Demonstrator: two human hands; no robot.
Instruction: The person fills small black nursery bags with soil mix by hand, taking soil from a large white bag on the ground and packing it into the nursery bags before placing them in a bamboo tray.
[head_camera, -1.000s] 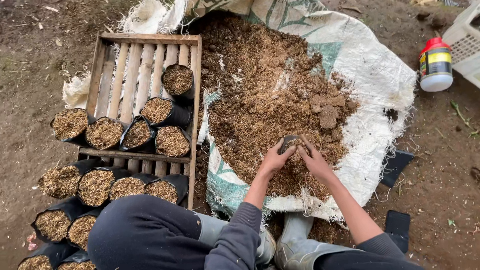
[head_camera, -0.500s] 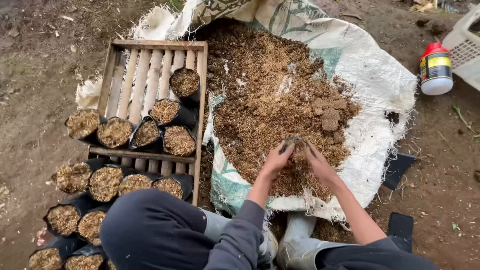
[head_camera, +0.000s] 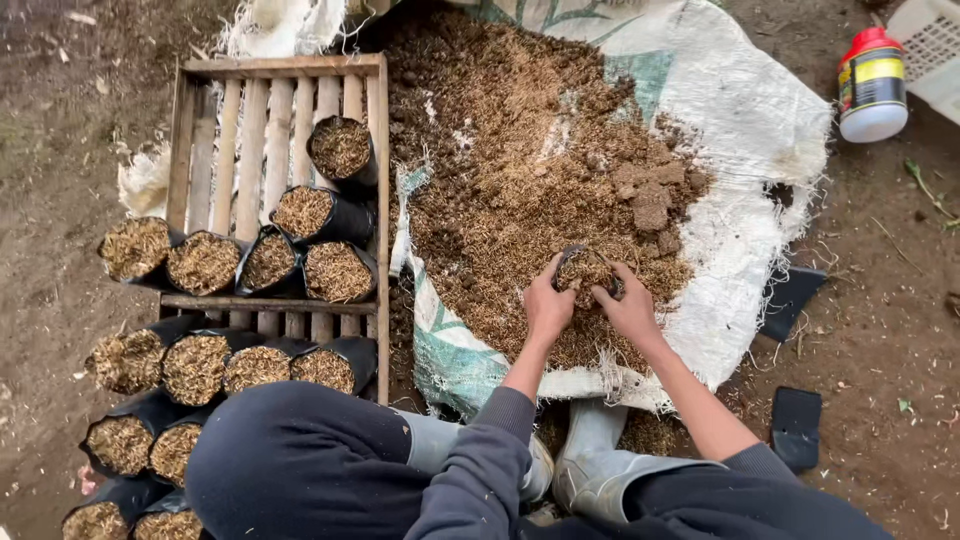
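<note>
Left hand (head_camera: 547, 308) and right hand (head_camera: 630, 310) together gripped small black grow bag (head_camera: 583, 270) on brown potting mix (head_camera: 510, 170), white woven sack (head_camera: 740, 120) beneath, red-capped yellow-labelled white bottle (head_camera: 872, 85) top right, filled black bags (head_camera: 300, 215) on wooden crate (head_camera: 230, 100) left.

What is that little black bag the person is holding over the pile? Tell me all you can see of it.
The small black bag looks like thin, soft plastic, a planting pouch like the filled ones by the wooden crate. Its mouth faces up and shows brown, fibrous mix inside, near the rim. It sits upright on the heap of the same mix on the white woven sack. The left hand grips its left side and the right hand its right; most of its body is hidden.
</note>
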